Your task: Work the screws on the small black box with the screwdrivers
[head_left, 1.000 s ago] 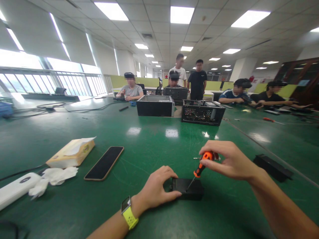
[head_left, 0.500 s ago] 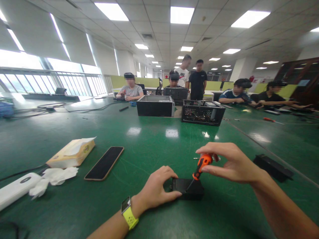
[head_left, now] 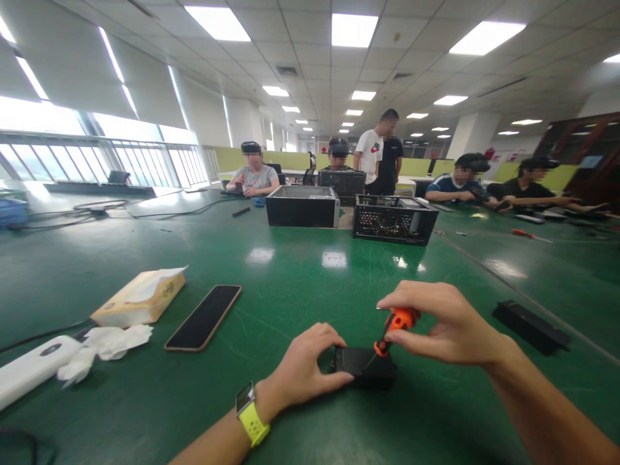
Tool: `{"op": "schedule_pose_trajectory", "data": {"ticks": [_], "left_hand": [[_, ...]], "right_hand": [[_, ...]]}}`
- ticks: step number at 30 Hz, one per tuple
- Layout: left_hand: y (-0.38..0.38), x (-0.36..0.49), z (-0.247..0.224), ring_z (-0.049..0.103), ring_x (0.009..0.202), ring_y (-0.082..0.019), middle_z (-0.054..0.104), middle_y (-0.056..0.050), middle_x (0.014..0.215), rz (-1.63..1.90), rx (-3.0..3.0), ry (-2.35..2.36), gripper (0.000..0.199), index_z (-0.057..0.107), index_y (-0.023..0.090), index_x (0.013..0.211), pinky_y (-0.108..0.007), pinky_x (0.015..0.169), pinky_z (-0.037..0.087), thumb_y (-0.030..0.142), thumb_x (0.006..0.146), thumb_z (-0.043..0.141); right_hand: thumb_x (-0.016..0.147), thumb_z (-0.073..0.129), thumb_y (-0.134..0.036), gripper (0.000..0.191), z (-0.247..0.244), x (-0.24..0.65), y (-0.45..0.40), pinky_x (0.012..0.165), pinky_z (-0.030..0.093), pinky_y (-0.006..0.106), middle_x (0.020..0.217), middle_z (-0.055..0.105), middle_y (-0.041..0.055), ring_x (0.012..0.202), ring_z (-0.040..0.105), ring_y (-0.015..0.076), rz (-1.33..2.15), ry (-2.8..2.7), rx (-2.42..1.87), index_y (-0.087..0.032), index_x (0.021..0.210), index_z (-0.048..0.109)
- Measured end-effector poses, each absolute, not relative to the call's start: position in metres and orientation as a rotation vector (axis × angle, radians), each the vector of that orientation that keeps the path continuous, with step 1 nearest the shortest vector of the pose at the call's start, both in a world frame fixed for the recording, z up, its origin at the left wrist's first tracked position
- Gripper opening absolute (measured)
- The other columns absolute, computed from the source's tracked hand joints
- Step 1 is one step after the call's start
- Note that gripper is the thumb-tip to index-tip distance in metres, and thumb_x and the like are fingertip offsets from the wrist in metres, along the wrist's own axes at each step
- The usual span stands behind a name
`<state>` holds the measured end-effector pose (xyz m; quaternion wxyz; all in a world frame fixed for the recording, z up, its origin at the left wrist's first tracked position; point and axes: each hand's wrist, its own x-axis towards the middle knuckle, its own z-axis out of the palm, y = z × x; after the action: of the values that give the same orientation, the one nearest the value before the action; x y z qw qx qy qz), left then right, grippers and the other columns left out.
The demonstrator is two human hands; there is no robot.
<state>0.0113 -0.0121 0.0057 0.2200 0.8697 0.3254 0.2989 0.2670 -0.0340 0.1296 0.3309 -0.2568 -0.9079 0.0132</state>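
Note:
A small black box-shaped part [head_left: 375, 374] lies on the green table in front of me. My left hand [head_left: 312, 365] grips its left end between thumb and fingers; a yellow-strapped watch [head_left: 252, 416] is on that wrist. In my right hand [head_left: 445, 323] is a screwdriver with an orange and black handle [head_left: 400, 320], pinched by thumb and fingers. The shaft slants down to the left, and its tip meets the top of the black part. What the tip touches is too small to make out.
Left of my hands lie a phone [head_left: 203, 318], a tissue pack [head_left: 140, 300], crumpled tissues [head_left: 116, 342] and a white device [head_left: 39, 368]. Another black part [head_left: 531, 326] is at right. Two open computer cases [head_left: 303, 210] stand farther back. Several people sit or stand beyond.
My right hand has turned slightly, and the screwdriver handle leans further to the right. My left hand and the black part stay put. A standing person in the background has moved right.

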Motion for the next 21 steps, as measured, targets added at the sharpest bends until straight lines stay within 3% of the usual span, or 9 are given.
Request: {"op": "schedule_pose_trajectory", "data": {"ticks": [3,8,14,18,21], "left_hand": [[-0.012,0.0109,0.0053,0.059,0.093,-0.024,0.064,-0.006,0.099,0.83,2.404,0.897,0.034,0.065,0.02,0.102,-0.034,0.083,0.048,0.035,0.075,0.079],[-0.0118,0.0107,0.0046,0.059,0.093,-0.024,0.064,-0.006,0.098,0.834,2.407,0.889,0.033,0.065,0.019,0.102,-0.034,0.083,0.048,0.035,0.075,0.078],[-0.0127,0.0105,0.0049,0.059,0.093,-0.024,0.064,-0.006,0.098,0.827,2.407,0.888,0.033,0.065,0.02,0.102,-0.034,0.083,0.048,0.035,0.076,0.078],[-0.0126,0.0106,0.0045,0.059,0.093,-0.024,0.064,-0.006,0.098,0.832,2.405,0.886,0.033,0.065,0.019,0.102,-0.034,0.083,0.047,0.034,0.075,0.078],[-0.0123,0.0105,0.0046,0.059,0.093,-0.024,0.064,-0.006,0.098,0.826,2.403,0.894,0.033,0.065,0.019,0.102,-0.034,0.083,0.047,0.034,0.075,0.078]], "right_hand": [[0.083,0.072,-0.035,0.026,0.129,0.2685,-0.034,0.053,0.041,0.024,0.071,0.068,0.0004,0.055,0.057,0.0108,-0.03,-2.388,-0.71,-0.017,0.101,0.066],[0.089,0.064,-0.025,0.025,0.1308,0.269,-0.0345,0.07,0.05,0.026,0.092,0.072,0.0051,0.08,0.065,0.0146,0.08,-2.405,-0.633,-0.018,0.113,0.062],[0.084,0.073,-0.034,0.031,0.1291,0.2698,-0.0336,0.055,0.044,0.024,0.073,0.069,0.0005,0.057,0.059,0.011,-0.025,-2.389,-0.704,-0.016,0.107,0.065],[0.089,0.066,-0.025,0.027,0.1315,0.271,-0.0338,0.07,0.049,0.025,0.091,0.071,0.005,0.08,0.065,0.0136,0.079,-2.413,-0.634,-0.017,0.114,0.062],[0.087,0.068,-0.025,0.029,0.1312,0.2724,-0.0338,0.066,0.048,0.024,0.086,0.071,0.0031,0.073,0.064,0.0126,0.054,-2.401,-0.669,-0.017,0.114,0.063]]}}
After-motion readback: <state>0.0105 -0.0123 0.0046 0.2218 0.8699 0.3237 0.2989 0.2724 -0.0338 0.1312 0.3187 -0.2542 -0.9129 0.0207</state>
